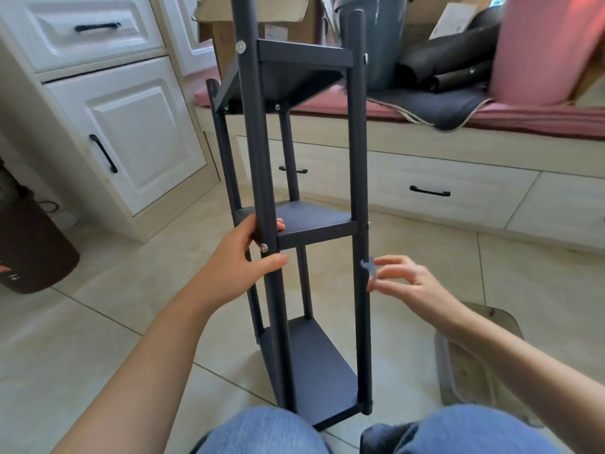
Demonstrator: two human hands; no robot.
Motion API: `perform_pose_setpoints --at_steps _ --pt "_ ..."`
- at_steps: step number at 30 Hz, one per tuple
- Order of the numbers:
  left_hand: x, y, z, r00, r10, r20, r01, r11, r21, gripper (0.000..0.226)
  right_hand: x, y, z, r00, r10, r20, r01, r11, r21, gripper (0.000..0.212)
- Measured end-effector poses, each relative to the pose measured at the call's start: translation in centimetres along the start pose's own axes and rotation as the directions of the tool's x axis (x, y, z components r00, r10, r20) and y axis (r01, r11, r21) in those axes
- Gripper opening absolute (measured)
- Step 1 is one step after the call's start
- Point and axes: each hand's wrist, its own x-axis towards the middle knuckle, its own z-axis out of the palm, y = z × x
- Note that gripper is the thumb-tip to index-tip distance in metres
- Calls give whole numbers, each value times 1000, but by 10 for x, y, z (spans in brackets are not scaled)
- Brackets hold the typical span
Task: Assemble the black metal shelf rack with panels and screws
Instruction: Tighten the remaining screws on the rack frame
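The black metal shelf rack stands upright on the tiled floor between my knees, with three panels fixed between four posts. Silver screw heads show on the near left post. My left hand grips that post at the middle panel, thumb below the screw and fingers behind. My right hand pinches a small grey tool against the near right post, just below the middle panel.
White cabinets stand at the left. A bench with drawers runs behind the rack, carrying a cardboard box, a grey bucket, dark fabric and a pink item. A brown bag sits far left; a clear box lies beside my right arm.
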Motion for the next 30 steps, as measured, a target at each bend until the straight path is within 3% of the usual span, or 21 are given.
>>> perform_pose_setpoints --at_steps 3,7,12,16,22,30 --pt "-4 2 -8 999 -24 25 24 1000 6 40 5 0 13 979 34 202 -44 998 41 20" --pt "-14 0 -18 998 -57 11 57 998 -29 41 12 -6 29 962 -25 271 -9 992 125 16" --pt "-15 -3 -25 998 -53 20 54 998 -34 38 17 0 46 980 -164 114 156 985 76 24" --pt "-9 -10 -16 997 -74 12 75 996 -47 41 16 10 47 979 -203 24 199 975 94 39" --pt "8 -11 -1 998 -30 49 33 997 -67 47 8 23 39 969 -231 -81 235 971 39 34" --pt "22 -7 -13 995 -83 -58 86 995 45 49 3 17 60 869 -479 -122 445 865 -231 10"
